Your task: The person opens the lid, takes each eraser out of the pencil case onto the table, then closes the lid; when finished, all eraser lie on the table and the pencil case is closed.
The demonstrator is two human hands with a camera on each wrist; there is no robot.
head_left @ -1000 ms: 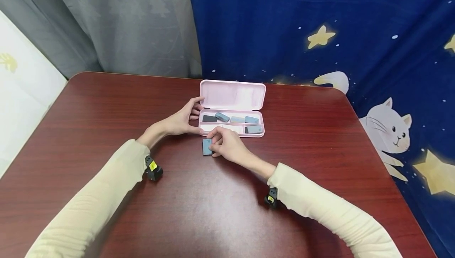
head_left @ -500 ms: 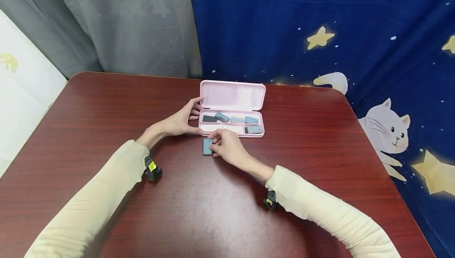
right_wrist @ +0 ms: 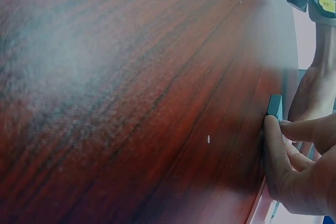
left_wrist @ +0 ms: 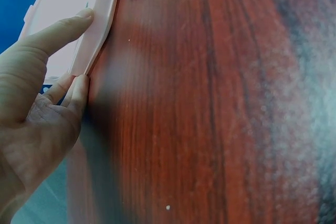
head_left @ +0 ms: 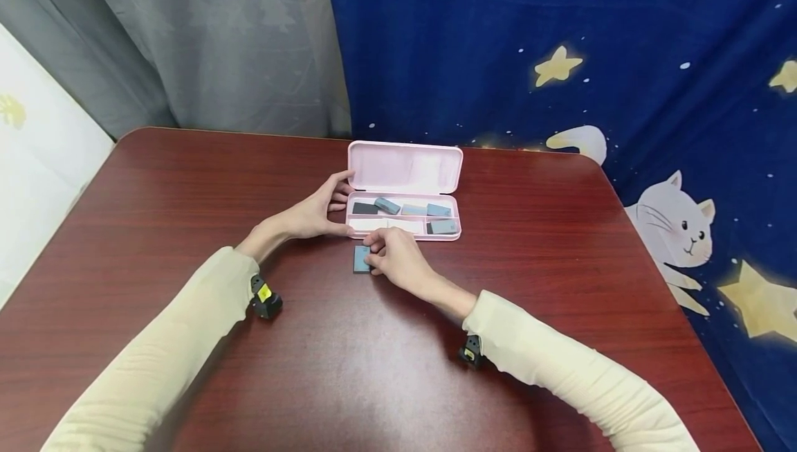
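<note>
An open pink pencil case (head_left: 405,168) lies with its lid raised, divided into compartments. My left hand (head_left: 311,215) holds its left end, thumb at the front edge and fingers by the side; in the left wrist view the thumb lies over the rim of the case (left_wrist: 94,38). Just in front of the case, my right hand (head_left: 401,258) pinches a flat blue-grey rectangular block (head_left: 361,259) by its right side. The right wrist view shows one end of this block (right_wrist: 275,104) beyond the fingertips, close to the table; the rest is hidden by the fingers.
Inside the case are several pieces: a dark one (head_left: 364,208), a tilted blue-grey block (head_left: 387,205), and more blue-grey blocks (head_left: 443,227) at the right. The reddish-brown wooden table (head_left: 349,369) ends behind the case, near grey and blue curtains (head_left: 436,43).
</note>
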